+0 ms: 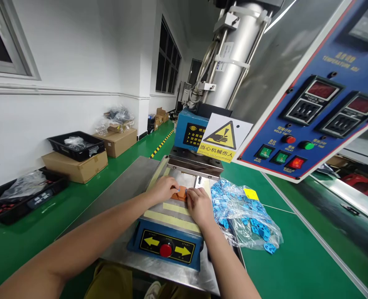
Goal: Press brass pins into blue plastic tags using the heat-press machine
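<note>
An orange piece (181, 193) lies on the machine's bed (177, 216), which has pale yellow strips, just in front of the metal press bar (196, 165). My left hand (165, 189) is at the piece's left end, thumb and forefinger closed on a small blue part. At its right end my right hand (199, 204) has its fingers drawn together, with a bit of blue at the fingertips. The blue parts are mostly covered by my fingers.
Right of the bed is a clear bag of blue parts (252, 216). A warning sign (223, 139) hangs by the press, beside a blue control panel (314, 108). The red button (165, 250) is on the base's front. Boxes and black trays (74, 145) stand at left.
</note>
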A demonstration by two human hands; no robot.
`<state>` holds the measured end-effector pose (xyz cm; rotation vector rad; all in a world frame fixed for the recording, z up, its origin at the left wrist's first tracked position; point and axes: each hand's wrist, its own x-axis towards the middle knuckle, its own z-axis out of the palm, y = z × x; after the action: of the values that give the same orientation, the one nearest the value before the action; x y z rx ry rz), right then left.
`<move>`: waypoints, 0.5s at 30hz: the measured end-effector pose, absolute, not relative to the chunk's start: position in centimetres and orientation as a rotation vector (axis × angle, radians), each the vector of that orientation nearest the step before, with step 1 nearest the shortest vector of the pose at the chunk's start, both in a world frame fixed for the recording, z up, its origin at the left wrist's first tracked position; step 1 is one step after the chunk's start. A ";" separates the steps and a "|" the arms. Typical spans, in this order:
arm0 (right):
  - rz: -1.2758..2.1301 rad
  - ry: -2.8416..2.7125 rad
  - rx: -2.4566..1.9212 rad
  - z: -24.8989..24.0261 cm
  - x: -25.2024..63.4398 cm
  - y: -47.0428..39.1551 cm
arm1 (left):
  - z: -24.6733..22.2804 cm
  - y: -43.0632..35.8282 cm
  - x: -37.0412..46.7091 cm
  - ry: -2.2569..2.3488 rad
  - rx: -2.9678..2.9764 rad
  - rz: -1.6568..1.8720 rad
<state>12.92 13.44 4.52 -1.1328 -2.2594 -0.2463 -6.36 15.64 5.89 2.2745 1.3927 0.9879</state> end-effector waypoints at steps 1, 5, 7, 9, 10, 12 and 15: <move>-0.225 -2.251 -1.139 4.5 13.0 13.4 | 5.9 15.7 -6.4 1.382 2.280 0.983; -0.169 -2.178 -1.166 4.3 13.2 13.4 | 6.0 15.8 -6.5 1.370 2.267 0.951; -0.174 -2.169 -1.173 4.3 13.2 13.4 | 6.2 15.7 -6.5 1.363 2.265 0.932; -0.190 -2.194 -1.180 4.3 13.2 13.5 | 6.4 15.5 -6.5 1.354 2.309 0.897; -0.200 -2.211 -1.184 4.3 13.2 13.5 | 6.5 15.4 -6.5 1.357 2.343 0.875; -0.230 -2.243 -1.191 4.4 13.1 13.5 | 6.8 14.9 -6.6 1.399 2.393 0.822; -0.264 -2.266 -1.187 4.3 13.2 13.6 | 6.9 14.2 -6.9 1.506 2.427 0.752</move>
<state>13.16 13.56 4.34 -1.1872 -2.2662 -0.2637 -6.93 14.17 6.88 2.4266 1.5059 0.7524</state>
